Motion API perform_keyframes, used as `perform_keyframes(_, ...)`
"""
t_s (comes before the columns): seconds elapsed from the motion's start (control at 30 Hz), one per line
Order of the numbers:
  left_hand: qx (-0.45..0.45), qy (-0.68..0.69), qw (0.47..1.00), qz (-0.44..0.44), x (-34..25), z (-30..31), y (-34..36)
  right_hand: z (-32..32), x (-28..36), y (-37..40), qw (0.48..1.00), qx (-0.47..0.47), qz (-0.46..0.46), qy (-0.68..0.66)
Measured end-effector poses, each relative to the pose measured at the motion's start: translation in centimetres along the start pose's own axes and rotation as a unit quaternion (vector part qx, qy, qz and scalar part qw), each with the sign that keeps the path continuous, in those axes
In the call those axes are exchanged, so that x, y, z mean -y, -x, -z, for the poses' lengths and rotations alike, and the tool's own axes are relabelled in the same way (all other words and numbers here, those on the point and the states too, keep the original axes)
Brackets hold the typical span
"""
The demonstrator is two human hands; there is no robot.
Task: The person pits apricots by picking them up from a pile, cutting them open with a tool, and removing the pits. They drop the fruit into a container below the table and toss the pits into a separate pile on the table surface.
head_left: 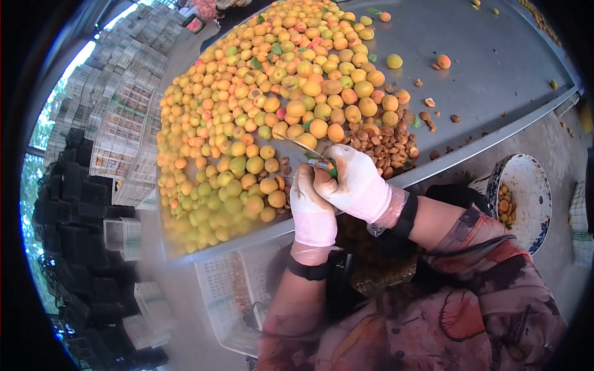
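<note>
My right hand (362, 185), in a white glove with a pink cuff, is closed around the green handle of a small knife (298, 144). The knife's thin blade points up and left over the fruit. Pressed against it is my left hand (311, 204), gloved the same way, its fingers closed near the base of the blade; what they hold is hidden. Just beyond both hands lies a big heap of yellow-orange apricots (247, 111) on the metal table (476, 93). A pile of brown apricot pits (387, 148) sits beside my right hand.
A white bucket (538, 185) with fruit pieces in it stands at the right. Below the table edge is a white plastic crate (216, 303). Stacked pale crates (124, 123) and black crates (77, 235) line the left. Several loose apricots and pits dot the table.
</note>
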State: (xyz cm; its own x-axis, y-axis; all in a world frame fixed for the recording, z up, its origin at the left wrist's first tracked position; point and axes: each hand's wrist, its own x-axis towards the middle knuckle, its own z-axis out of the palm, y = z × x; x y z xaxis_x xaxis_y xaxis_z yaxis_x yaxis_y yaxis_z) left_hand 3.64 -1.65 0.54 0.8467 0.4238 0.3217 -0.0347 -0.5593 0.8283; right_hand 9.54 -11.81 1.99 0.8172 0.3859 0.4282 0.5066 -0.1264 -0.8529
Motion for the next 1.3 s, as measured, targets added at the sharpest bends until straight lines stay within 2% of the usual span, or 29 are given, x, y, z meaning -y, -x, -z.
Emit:
perform_keyframes(0.03, 0.000, 0.002, 1.000, 0.001, -0.5, 0.3, 0.3, 0.0, -0.1, 0.2, 1.000, 0.001, 0.000, 0.002)
perform_keyframes(0.1, 0.083, 0.001, 0.991, 0.109, -1.9, 1.3, 1.0, -0.1, -0.4, 0.6, 0.999, 0.041, 0.021, 0.027)
perform_keyframes(0.13, 0.084, 0.004, 0.990, 0.110, -0.3, 1.3, 1.4, -0.1, -0.5, 0.7, 0.998, 0.042, 0.020, 0.031)
perform_keyframes(0.17, 0.093, 0.117, 0.975, 0.166, 2.5, 1.0, 1.8, 0.0, -0.6, 0.9, 0.996, 0.056, 0.050, 0.047)
perform_keyframes(0.2, 0.100, 0.228, 0.943, 0.220, 4.1, 0.8, 2.1, 0.0, -0.8, 1.0, 0.992, 0.072, 0.080, 0.062)
perform_keyframes(0.23, 0.049, 0.437, 0.821, 0.364, -0.7, 1.3, 1.6, -0.3, -1.3, 1.2, 0.988, 0.080, 0.117, 0.068)
perform_keyframes(0.27, 0.050, 0.441, 0.817, 0.368, 0.0, 1.1, 1.6, 0.1, -0.9, 1.0, 0.987, 0.083, 0.113, 0.072)
perform_keyframes(0.33, 0.085, 0.568, 0.690, 0.440, 1.4, 1.0, 1.5, 1.1, 0.0, 0.7, 0.961, 0.181, 0.174, 0.114)
perform_keyframes(0.37, 0.093, 0.537, 0.724, 0.422, 1.3, 0.9, 1.4, 0.8, -0.4, 0.6, 0.963, 0.172, 0.172, 0.114)
perform_keyframes(0.4, 0.125, 0.430, 0.805, 0.389, 1.1, 1.5, 1.1, 0.7, -0.1, 0.6, 0.975, 0.135, 0.140, 0.108)
perform_keyframes(0.47, 0.186, 0.436, 0.794, 0.380, 1.4, 2.7, 0.2, 0.2, 0.4, 1.0, 0.997, 0.058, -0.041, -0.044)
perform_keyframes(0.5, 0.183, 0.439, 0.794, 0.378, 1.3, 2.7, 0.0, 0.1, 0.1, 1.2, 0.996, 0.061, -0.039, -0.042)
perform_keyframes(0.57, 0.147, 0.434, 0.798, 0.391, 0.2, 3.1, -0.3, 0.2, -0.4, 1.8, 0.939, 0.111, -0.157, -0.285)
perform_keyframes(0.6, 0.130, 0.429, 0.800, 0.398, -0.4, 3.4, -0.5, 0.7, -0.7, 2.0, 0.938, 0.112, -0.157, -0.287)
perform_keyframes(0.67, 0.096, 0.420, 0.803, 0.411, -1.0, 3.7, -0.6, 3.3, 0.8, 1.0, 0.906, 0.246, -0.184, -0.293)
perform_keyframes(0.7, 0.154, 0.458, 0.785, 0.388, -0.3, 4.1, -0.5, 4.5, 1.7, 0.4, 0.891, 0.232, -0.261, -0.290)
perform_keyframes(0.73, 0.156, 0.458, 0.784, 0.389, -0.6, 4.0, -0.3, 4.7, 2.4, 0.0, 0.887, 0.189, -0.261, -0.331)
perform_keyframes(0.8, 0.134, 0.469, 0.795, 0.362, -1.6, 3.7, 0.1, 4.2, 1.9, -1.0, 0.910, 0.109, -0.194, -0.351)
perform_keyframes(0.83, 0.125, 0.481, 0.794, 0.350, -1.9, 3.6, 0.2, 4.1, 2.4, -1.4, 0.910, 0.107, -0.195, -0.351)
perform_keyframes(0.9, 0.104, 0.470, 0.800, 0.359, -2.2, 3.0, 0.0, 4.0, 3.8, -2.2, 0.935, 0.032, -0.178, -0.304)
perform_keyframes(0.93, 0.081, 0.461, 0.805, 0.365, -2.2, 2.6, -0.2, 3.2, 3.2, -2.4, 0.904, 0.010, -0.160, -0.397)
perform_keyframes(1.0, 0.102, 0.470, 0.811, 0.333, -1.5, 2.3, 0.3, 2.7, 2.6, -2.2, 0.942, -0.024, -0.107, -0.318)
perform_keyframes(1.03, 0.098, 0.353, 0.894, 0.257, -1.2, 1.8, 0.4, 2.4, 2.5, -2.3, 0.942, -0.023, -0.110, -0.317)
perform_keyframes(1.07, 0.093, 0.226, 0.954, 0.174, -1.1, 1.4, 0.5, 2.1, 2.5, -2.4, 0.925, -0.058, -0.138, -0.348)
perform_keyframes(1.1, 0.095, 0.226, 0.953, 0.177, -1.1, 1.1, 0.6, 1.9, 2.5, -2.5, 0.906, -0.094, -0.166, -0.378)
perform_keyframes(1.17, 0.039, 0.411, 0.838, 0.358, -3.5, 1.0, 0.2, 1.9, 2.5, -2.8, 0.898, -0.100, -0.190, -0.384)
perform_keyframes(1.3, 0.023, 0.411, 0.843, 0.347, -3.3, 0.0, 0.2, 1.9, 3.1, -3.3, 0.876, -0.125, -0.227, -0.407)
